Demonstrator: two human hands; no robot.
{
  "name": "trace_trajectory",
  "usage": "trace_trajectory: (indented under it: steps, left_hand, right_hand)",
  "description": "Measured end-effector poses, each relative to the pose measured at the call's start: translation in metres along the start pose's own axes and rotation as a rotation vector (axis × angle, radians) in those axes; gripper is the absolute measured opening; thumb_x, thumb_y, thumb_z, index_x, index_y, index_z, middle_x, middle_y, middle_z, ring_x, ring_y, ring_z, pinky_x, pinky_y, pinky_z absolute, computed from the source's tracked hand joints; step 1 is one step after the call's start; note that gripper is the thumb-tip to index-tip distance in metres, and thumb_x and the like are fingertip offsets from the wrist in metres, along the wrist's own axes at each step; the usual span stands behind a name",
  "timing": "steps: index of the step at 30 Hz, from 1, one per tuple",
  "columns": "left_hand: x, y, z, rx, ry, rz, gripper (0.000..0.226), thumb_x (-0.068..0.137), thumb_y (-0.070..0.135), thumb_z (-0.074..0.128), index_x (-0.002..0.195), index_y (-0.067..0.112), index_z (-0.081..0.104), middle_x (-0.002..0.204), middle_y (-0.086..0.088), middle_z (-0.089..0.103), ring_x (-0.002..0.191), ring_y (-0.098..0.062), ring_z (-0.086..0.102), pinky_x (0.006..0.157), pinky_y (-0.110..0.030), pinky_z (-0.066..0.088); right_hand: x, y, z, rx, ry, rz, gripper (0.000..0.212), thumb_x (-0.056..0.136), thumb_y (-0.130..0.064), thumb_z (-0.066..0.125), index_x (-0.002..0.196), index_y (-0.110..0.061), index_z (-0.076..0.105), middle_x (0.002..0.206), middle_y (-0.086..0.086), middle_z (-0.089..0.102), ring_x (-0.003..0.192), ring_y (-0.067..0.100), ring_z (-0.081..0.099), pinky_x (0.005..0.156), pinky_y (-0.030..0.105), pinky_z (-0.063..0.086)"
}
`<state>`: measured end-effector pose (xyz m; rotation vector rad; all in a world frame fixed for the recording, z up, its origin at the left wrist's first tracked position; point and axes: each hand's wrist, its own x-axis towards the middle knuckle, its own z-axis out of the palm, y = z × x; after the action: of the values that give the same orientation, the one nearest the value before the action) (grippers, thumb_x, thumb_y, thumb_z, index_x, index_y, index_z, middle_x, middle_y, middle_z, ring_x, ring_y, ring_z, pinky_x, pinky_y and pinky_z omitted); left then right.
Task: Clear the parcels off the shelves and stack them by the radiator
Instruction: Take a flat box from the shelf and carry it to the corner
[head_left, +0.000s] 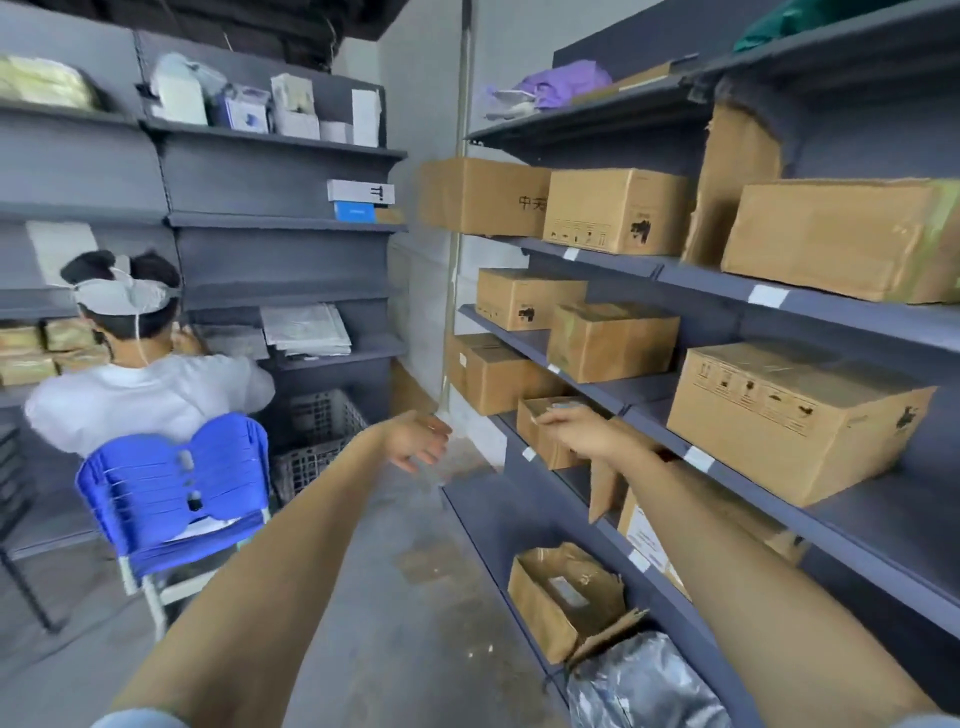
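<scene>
Right hand (574, 431) fingers rest on top of small box (548, 434), low right shelf (530, 452); left hand (418, 439) spread, empty, near it (one-sided lift risks box tipping off edge)

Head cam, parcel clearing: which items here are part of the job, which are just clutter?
Job:
- small cardboard box on the right-hand shelf, right hand reaching onto it
- left hand, open in mid-air, holding nothing
- other cardboard boxes on the right shelves, e.g. large box
- torn box low down

Clutter:
- blue chair with a seated person
- plastic crate
- purple bag
</scene>
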<state>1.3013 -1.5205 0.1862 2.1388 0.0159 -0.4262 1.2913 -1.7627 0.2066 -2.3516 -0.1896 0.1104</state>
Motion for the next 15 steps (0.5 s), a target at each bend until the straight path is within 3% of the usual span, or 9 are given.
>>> trace_trajectory:
  steps: [3, 5, 7, 8, 10, 12, 15]
  left_hand:
    - [0.053, -0.017, -0.055, -0.023, 0.062, 0.045, 0.036, 0.097, 0.009, 0.041, 0.133, 0.012, 0.046, 0.118, -0.010, 0.060, 0.101, -0.021, 0.057, 0.085, -0.034, 0.045]
    - [0.090, -0.024, -0.093, -0.056, 0.059, 0.054, 0.034, 0.099, 0.013, 0.038, 0.132, 0.015, 0.048, 0.117, -0.007, 0.060, 0.104, -0.020, 0.058, 0.089, -0.035, 0.047]
    - [0.129, -0.028, -0.138, -0.034, 0.036, 0.048, 0.034, 0.099, 0.013, 0.041, 0.132, 0.014, 0.048, 0.125, -0.009, 0.059, 0.112, -0.023, 0.057, 0.093, -0.037, 0.046]
    - [0.148, -0.027, -0.160, -0.035, 0.048, 0.054, 0.034, 0.098, 0.013, 0.043, 0.131, 0.012, 0.049, 0.127, -0.010, 0.058, 0.114, -0.023, 0.057, 0.093, -0.037, 0.046]
    - [0.176, -0.022, -0.193, -0.109, 0.108, 0.081, 0.034, 0.097, 0.013, 0.045, 0.131, 0.010, 0.050, 0.126, -0.012, 0.059, 0.109, -0.023, 0.058, 0.087, -0.033, 0.048]
    - [0.218, -0.015, -0.225, -0.198, 0.118, 0.117, 0.033, 0.099, 0.014, 0.041, 0.130, 0.010, 0.051, 0.126, -0.014, 0.060, 0.104, -0.023, 0.059, 0.083, -0.032, 0.048]
    - [0.281, -0.009, -0.252, -0.174, 0.063, 0.133, 0.031, 0.097, 0.013, 0.044, 0.127, 0.014, 0.053, 0.127, -0.011, 0.058, 0.113, -0.025, 0.056, 0.090, -0.035, 0.047]
  right_hand:
    - [0.081, -0.024, 0.024, 0.016, 0.028, -0.010, 0.034, 0.097, -0.011, 0.043, 0.129, -0.006, 0.053, 0.082, -0.012, 0.050, 0.063, -0.005, 0.037, 0.043, 0.002, 0.036]
    - [0.129, -0.043, 0.038, 0.016, 0.025, -0.011, 0.035, 0.098, -0.013, 0.041, 0.131, -0.009, 0.051, 0.100, -0.003, 0.059, 0.072, 0.000, 0.047, 0.057, 0.006, 0.039]
    - [0.179, -0.066, 0.047, -0.025, 0.017, -0.003, 0.037, 0.098, -0.012, 0.040, 0.134, -0.010, 0.049, 0.129, 0.005, 0.055, 0.104, 0.015, 0.056, 0.084, 0.019, 0.042]
    - [0.201, -0.075, 0.048, -0.028, 0.023, -0.004, 0.038, 0.097, -0.011, 0.040, 0.134, -0.010, 0.049, 0.136, 0.006, 0.050, 0.118, 0.019, 0.051, 0.094, 0.022, 0.038]
    - [0.231, -0.089, 0.048, 0.002, 0.047, -0.010, 0.038, 0.097, -0.012, 0.040, 0.134, -0.012, 0.049, 0.141, 0.005, 0.047, 0.128, 0.019, 0.045, 0.104, 0.023, 0.034]
    - [0.273, -0.101, 0.047, 0.015, 0.076, -0.011, 0.038, 0.097, -0.013, 0.042, 0.134, -0.014, 0.048, 0.140, 0.003, 0.047, 0.127, 0.016, 0.045, 0.097, 0.019, 0.035]
    - [0.331, -0.107, 0.044, 0.028, 0.110, 0.000, 0.040, 0.097, -0.015, 0.044, 0.137, -0.016, 0.045, 0.139, 0.003, 0.049, 0.117, 0.011, 0.048, 0.079, 0.009, 0.038]
